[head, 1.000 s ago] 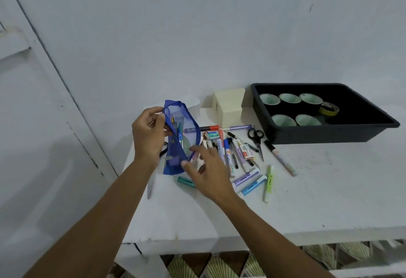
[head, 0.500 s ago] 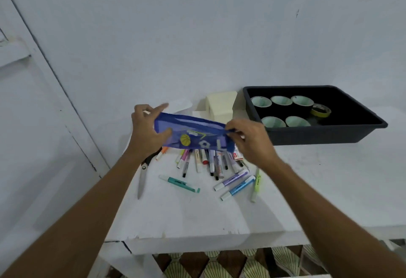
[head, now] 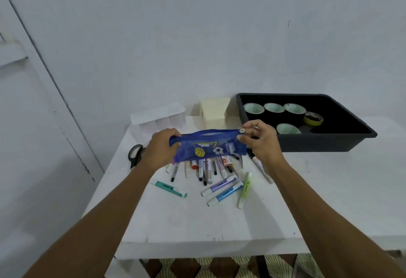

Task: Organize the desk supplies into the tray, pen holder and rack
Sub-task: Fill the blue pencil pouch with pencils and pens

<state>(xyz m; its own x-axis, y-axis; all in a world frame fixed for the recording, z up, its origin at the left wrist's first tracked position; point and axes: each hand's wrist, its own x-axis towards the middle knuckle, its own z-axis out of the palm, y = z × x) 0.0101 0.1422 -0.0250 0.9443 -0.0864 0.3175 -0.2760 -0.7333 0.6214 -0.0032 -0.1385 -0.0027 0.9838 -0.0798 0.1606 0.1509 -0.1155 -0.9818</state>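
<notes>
Both left hand (head: 161, 150) and right hand (head: 260, 143) pinch the basketball-printed blue pouch (head: 208, 146); labels on markers (head: 219, 185) unreadable.

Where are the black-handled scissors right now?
Head view: the scissors lie on the white table near its left edge, just left of the left hand and in front of the clear compartment box.
</notes>
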